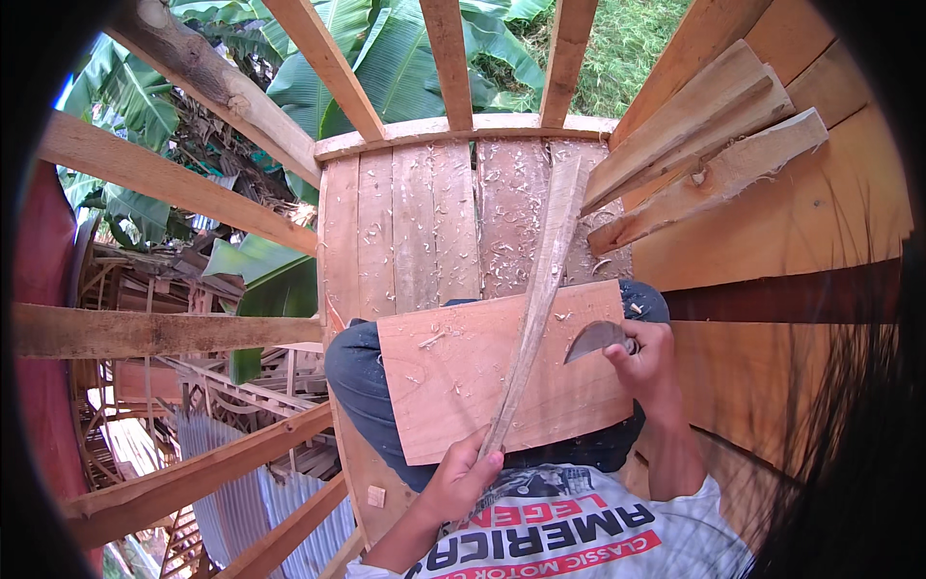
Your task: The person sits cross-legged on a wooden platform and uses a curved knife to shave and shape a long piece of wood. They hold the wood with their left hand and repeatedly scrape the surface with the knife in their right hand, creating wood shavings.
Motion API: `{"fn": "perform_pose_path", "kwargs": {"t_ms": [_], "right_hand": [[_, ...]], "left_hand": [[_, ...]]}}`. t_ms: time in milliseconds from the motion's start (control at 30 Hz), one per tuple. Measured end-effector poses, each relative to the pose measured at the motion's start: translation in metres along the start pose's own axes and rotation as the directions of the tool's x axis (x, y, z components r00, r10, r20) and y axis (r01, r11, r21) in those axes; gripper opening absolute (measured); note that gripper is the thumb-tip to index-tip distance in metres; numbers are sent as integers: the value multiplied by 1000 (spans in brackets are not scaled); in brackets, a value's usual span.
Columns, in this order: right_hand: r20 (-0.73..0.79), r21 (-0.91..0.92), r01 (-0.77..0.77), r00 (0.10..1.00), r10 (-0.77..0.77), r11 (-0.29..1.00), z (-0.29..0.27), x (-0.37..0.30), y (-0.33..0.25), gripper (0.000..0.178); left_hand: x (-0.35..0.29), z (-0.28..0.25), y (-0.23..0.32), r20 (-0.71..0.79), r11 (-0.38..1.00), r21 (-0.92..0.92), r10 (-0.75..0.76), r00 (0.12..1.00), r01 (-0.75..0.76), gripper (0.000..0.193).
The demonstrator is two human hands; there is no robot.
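A long, narrow wooden stick (542, 280) slants across a flat wooden board (424, 396) that lies on my lap. My left hand (461, 481) is closed round the stick's near end, close to my shirt. The stick's far end reaches over the plank floor. In my right hand (648, 362) is a knife (595, 338) with a broad, curved dark blade, held just right of the stick and apart from it. My fingers hide most of the knife's handle. Thin wood shavings (432, 340) lie on the board.
Shavings are scattered over the plank floor (415, 222) ahead. Rough timber pieces (714, 179) lean at the far right against wooden wall panels (772, 241). Wooden rails (174, 333) run along the left and far sides, with banana leaves (395, 68) and corrugated sheets (217, 482) beyond.
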State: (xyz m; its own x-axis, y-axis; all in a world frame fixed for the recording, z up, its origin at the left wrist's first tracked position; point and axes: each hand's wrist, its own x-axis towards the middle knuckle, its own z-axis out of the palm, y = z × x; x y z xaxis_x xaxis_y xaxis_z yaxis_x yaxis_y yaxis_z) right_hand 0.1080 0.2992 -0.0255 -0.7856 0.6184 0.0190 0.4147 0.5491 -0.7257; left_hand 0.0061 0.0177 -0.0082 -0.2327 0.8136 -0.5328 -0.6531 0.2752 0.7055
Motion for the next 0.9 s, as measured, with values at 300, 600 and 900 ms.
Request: {"fn": "perform_pose_path", "kwargs": {"t_ms": [300, 600, 900], "right_hand": [[21, -40, 233, 972, -233, 972, 22, -22, -36, 67], [-112, -157, 306, 939, -325, 939, 12, -12, -32, 72], [-421, -67, -29, 907, -2, 997, -7, 21, 8, 75]], "left_hand": [[5, 18, 23, 53, 999, -15, -41, 998, 41, 37], [-4, 29, 19, 30, 996, 84, -18, 999, 15, 40], [-16, 23, 3, 100, 996, 90, 15, 995, -24, 35]]}}
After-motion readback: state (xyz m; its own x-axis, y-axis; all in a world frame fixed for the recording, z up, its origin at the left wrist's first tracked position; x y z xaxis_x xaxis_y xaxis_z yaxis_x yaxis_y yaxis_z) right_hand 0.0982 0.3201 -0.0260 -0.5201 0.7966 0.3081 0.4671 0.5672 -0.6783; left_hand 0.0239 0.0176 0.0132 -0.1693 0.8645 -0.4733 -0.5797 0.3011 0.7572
